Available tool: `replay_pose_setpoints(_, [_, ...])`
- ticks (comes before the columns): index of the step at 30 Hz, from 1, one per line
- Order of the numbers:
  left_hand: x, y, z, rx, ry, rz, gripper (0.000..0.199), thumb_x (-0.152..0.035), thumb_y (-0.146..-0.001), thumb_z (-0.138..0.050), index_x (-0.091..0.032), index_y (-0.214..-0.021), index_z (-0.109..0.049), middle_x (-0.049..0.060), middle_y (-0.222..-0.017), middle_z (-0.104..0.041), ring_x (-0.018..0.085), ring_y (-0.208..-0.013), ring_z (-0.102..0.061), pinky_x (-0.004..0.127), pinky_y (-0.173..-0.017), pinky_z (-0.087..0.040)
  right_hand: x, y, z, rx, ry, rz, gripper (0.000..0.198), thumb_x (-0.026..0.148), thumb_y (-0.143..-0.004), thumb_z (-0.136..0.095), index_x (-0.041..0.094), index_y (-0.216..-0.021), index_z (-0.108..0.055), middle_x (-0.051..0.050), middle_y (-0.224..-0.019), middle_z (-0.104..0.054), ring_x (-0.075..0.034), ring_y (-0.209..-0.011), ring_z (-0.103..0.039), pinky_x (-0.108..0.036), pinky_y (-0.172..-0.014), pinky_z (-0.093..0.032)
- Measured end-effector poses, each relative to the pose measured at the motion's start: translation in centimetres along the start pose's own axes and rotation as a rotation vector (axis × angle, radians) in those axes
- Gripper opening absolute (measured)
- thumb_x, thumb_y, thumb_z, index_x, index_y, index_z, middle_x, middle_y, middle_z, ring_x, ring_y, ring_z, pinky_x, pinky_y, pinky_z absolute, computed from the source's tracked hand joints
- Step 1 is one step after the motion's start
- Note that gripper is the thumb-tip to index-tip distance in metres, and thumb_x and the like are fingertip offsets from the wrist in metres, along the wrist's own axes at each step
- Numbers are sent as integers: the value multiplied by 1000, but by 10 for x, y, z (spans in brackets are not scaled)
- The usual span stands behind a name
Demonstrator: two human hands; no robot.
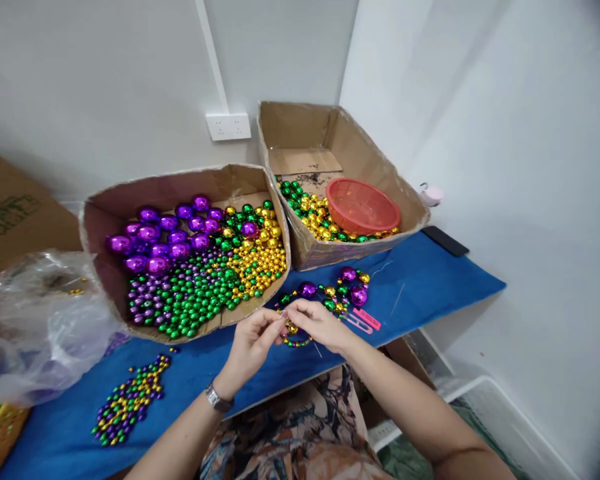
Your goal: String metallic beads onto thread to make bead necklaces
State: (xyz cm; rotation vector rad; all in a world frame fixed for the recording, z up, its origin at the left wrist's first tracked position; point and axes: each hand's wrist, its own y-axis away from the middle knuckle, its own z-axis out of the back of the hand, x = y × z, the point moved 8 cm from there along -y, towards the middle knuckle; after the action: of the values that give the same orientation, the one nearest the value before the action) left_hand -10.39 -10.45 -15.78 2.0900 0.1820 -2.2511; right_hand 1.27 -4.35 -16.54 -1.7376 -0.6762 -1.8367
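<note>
Left hand (253, 340): fingertips pinched shut on bead string (329, 291) | Right hand (323, 325): fingertips pinched it too, right beside | Bead string: lay partly on blue cloth (425, 287), near box (325, 254) with red basket (363, 208)

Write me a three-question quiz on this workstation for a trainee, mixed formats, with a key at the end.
1. Multiple choice. Which wrist wears the watch?
a) the right
b) the left
c) neither

2. True or false. The red basket sits in the same cardboard box as the large purple beads.

3. Fill in the blank. On the strand of beads near the right hand, the biggest beads are ____.

Key
1. b: the watch is on the wrist of the left hand.
2. False: the red basket is in the other box, with gold and green beads.
3. purple
</note>
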Motion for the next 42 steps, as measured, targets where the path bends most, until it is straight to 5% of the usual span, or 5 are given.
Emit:
replay_pose_setpoints(12, [17, -1, -1, -89, 185, 69, 20, -35, -81, -67, -16, -81, -63, 2, -70, -67, 9, -51, -55, 22, -52, -47, -17, -11, 8, -194, -609, -204, 35, 50, -74, -71, 19, -77, -56, 8, -51, -45, -5, -44, -39, -16, -44, -30])
replay_pose_setpoints(19, [21, -1, 3, -167, 315, 140, 22, -36, -77, -71, -16, -79, -62, 1, -67, -66, 8, -50, -52, 20, -52, -44, 15, -7, 57, -403, -198, 97, 49, 41, -87, -58, 36, -132, -42, -6, -138, -45, -17, -102, -60, -32, -82, -52])
replay_pose_setpoints(24, [15, 1, 0, -125, 264, 111, 20, -35, -79, -69, -15, -79, -62, 1, -68, -66, 9, -53, -53, 21, -54, -44, 42, 3, 17, -135, 379, 332, 27, 34, -95, -47, 24, -115, -62, -9, -125, -57, -20, -110, -56, -35, -89, -48])
replay_pose_setpoints(31, [10, 3, 1, -126, 337, 126, 20, -34, -77, -71, -16, -79, -64, 2, -69, -66, 9, -55, -54, 22, -55, -45, 12, -5, -6, 131, 182, 52, 30, 47, -93, -48, 19, -90, -58, 1, -71, -64, -9, -52, -57, -20, -49, -43])
replay_pose_setpoints(42, [5, 2, 3, -145, 407, 91, 17, -31, -76, -72, -16, -77, -64, -1, -65, -62, 7, -54, -53, 19, -55, -43, 22, -2, -10, 223, 208, 193, 27, 42, -89, -57, 20, -102, -65, -4, -102, -63, -8, -60, -56, -20, -52, -43])
